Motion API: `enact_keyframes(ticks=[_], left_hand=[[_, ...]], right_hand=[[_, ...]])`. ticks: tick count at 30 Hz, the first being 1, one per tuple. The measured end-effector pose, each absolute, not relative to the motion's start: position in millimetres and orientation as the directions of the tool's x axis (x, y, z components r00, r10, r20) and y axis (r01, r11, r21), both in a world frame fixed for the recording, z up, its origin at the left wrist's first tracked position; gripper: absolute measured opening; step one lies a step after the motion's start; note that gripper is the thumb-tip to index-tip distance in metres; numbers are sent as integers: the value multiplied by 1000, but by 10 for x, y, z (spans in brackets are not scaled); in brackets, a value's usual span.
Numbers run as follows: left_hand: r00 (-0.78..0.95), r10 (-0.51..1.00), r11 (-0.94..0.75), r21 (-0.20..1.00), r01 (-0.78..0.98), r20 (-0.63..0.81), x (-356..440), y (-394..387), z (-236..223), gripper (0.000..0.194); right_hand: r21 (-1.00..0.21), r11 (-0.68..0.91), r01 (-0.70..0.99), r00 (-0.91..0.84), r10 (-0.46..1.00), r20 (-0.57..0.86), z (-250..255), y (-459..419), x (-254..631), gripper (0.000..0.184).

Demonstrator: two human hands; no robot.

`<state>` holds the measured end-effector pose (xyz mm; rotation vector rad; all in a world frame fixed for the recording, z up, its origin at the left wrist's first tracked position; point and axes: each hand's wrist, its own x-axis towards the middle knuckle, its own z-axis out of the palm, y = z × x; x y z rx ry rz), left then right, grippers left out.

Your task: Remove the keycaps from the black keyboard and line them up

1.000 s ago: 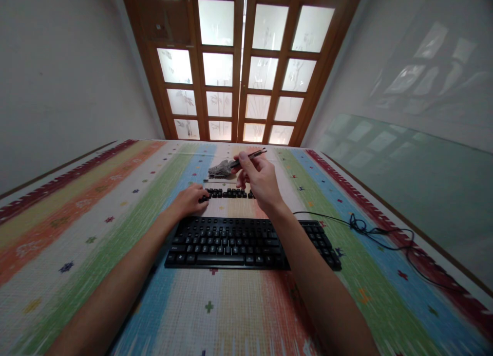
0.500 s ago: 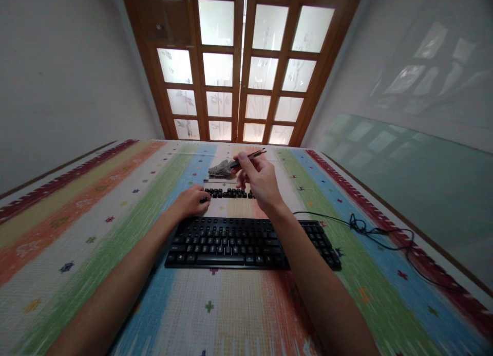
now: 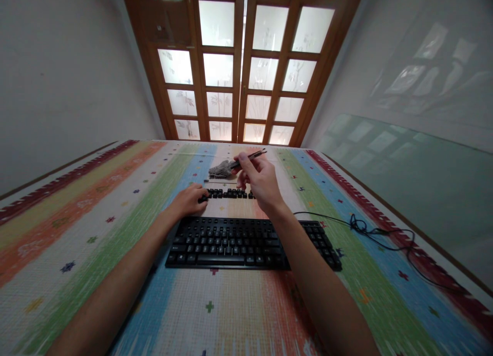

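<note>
Pinched by the right hand (image 3: 260, 180): slim dark tool (image 3: 257, 154). Left hand (image 3: 188, 200) meets the left end of a row of small black plastic keycaps (image 3: 234, 193), beyond the flat black keyboard (image 3: 231, 243); whether it pinches one cannot be told. Light contact should best keep the row straight. Grey fabric-like bundle (image 3: 221, 169) and thin rod (image 3: 223, 182) lie behind; the right hand obscures the row's right end.

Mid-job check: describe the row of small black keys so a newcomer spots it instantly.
On the striped tablecloth lies a wide black keyboard. Beyond its far edge, a short row of small black keys runs rightward from the left hand. Unlike the keyboard's own keys, these sit directly on the cloth, outside any frame.
</note>
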<state>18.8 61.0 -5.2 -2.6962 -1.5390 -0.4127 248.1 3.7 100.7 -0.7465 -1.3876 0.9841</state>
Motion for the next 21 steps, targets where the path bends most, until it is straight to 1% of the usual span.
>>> enact_keyframes(ticks=[9,12,17,21], left_hand=[[474,848,-513,138,847,239,162,612,-61,22],[476,845,-516,142,844,244,147,601,-56,23],[461,843,-513,163,842,277,87,542,-8,24],[435,851,-494,167,853,294,26,477,14,19]], right_hand=[[-890,446,-94,-91,886,454,1025,16,2474,39],[-882,458,-115,-116,875,469,1042,-4,2466,39],[-893,438,-107,-205,869,451,1031,-21,2474,40],[-906,424,-24,-337,849,406,977,-44,2480,37]])
